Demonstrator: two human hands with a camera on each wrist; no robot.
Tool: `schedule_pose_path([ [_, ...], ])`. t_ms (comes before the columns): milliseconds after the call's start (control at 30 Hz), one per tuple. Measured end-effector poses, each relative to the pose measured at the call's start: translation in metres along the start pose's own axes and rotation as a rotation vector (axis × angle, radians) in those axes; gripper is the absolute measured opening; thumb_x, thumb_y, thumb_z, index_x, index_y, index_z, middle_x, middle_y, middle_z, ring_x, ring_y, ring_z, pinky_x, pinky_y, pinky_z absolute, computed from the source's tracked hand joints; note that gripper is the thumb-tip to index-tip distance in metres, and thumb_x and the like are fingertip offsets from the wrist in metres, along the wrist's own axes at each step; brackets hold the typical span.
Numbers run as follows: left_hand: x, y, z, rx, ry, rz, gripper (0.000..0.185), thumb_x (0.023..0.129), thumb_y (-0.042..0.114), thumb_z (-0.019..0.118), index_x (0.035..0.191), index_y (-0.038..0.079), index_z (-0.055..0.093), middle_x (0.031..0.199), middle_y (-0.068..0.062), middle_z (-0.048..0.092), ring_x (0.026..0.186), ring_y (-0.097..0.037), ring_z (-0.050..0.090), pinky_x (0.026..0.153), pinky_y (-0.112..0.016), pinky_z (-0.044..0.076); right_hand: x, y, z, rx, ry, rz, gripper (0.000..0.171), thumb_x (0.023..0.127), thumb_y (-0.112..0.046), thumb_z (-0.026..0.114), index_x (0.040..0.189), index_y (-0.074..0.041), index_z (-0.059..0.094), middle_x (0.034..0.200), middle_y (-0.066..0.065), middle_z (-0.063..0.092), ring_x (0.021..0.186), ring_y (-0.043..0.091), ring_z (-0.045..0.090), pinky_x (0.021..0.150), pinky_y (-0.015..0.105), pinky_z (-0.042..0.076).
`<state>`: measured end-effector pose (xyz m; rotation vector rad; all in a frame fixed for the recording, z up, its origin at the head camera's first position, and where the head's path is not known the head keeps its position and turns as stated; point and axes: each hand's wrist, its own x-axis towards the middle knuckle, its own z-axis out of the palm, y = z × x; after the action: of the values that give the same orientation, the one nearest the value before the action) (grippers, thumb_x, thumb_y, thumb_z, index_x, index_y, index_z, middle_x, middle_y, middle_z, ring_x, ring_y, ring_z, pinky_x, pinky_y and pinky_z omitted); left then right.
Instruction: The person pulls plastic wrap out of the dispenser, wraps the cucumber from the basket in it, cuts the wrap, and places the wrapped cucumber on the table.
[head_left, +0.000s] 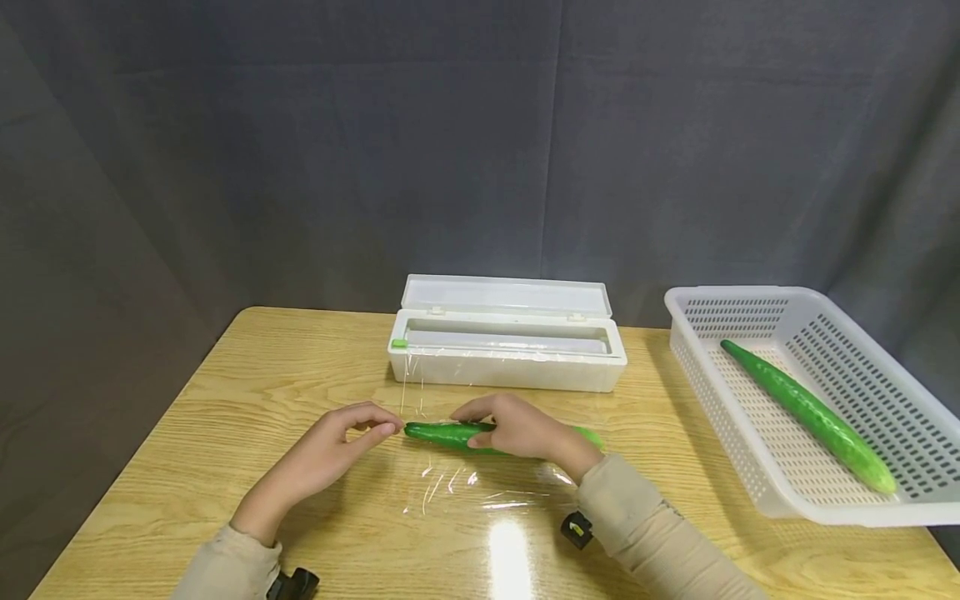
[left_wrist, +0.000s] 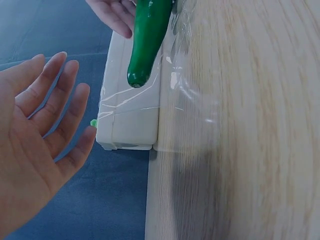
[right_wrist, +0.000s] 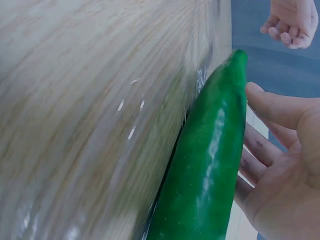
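Closest are two tan sleeves [head_left: 660, 533], each with a small black gadget [head_left: 576, 529] at the wrist. A sheet of clear plastic wrap [head_left: 450, 482] is spread on the wooden tabletop [head_left: 262, 383], shiny and a bit wrinkly. The left hand [head_left: 341, 446] is just beside the dark, thin tip of a green cucumber [head_left: 442, 433]. Its fingers are loose and a little apart. The right hand [head_left: 521, 427] bends over the cucumber and holds it, with the thumb on the near side and fingers on the far side. The cucumber lies sideways on the plastic wrap, and its pale green end peeks out past the right wrist. Over to the right is a white basket [head_left: 862, 513] full of little holes. Another cucumber [head_left: 810, 412] lies slanted inside it. Behind the first cucumber sits a long white box [head_left: 502, 372]. Its lid [head_left: 506, 296] is tipped up at the back, and a bright green tab [head_left: 399, 343] is at its left end. The plastic wrap runs from the box toward the hands. At the very back hangs a dark gray curtain [head_left: 450, 167].
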<state>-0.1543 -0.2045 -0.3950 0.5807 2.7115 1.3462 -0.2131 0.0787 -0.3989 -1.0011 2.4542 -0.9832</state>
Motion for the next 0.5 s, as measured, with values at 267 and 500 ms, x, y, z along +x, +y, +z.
schedule_pose_path([
  [267,0.0,0.002,0.0,-0.012,0.001,-0.003,0.027,0.101,0.037,0.056,0.113,0.018,0.072,0.11,0.012,0.068,0.111,-0.019,0.059,0.098,-0.056,0.043,-0.006,0.003,-0.004,0.066,0.051,-0.015,0.036,0.093,-0.01,0.07,0.128,-0.004,0.064,0.125,0.009,0.066,0.115,0.027,0.061,0.099,0.05,0.046],
  [500,-0.001,0.002,0.0,-0.016,0.0,-0.001,0.025,0.1,0.035,0.059,0.112,0.018,0.072,0.11,0.011,0.068,0.111,-0.02,0.059,0.098,-0.055,0.043,-0.021,-0.003,-0.008,0.092,0.091,-0.056,0.035,0.093,-0.008,0.069,0.128,-0.005,0.065,0.126,0.005,0.066,0.114,0.023,0.062,0.098,0.048,0.047],
])
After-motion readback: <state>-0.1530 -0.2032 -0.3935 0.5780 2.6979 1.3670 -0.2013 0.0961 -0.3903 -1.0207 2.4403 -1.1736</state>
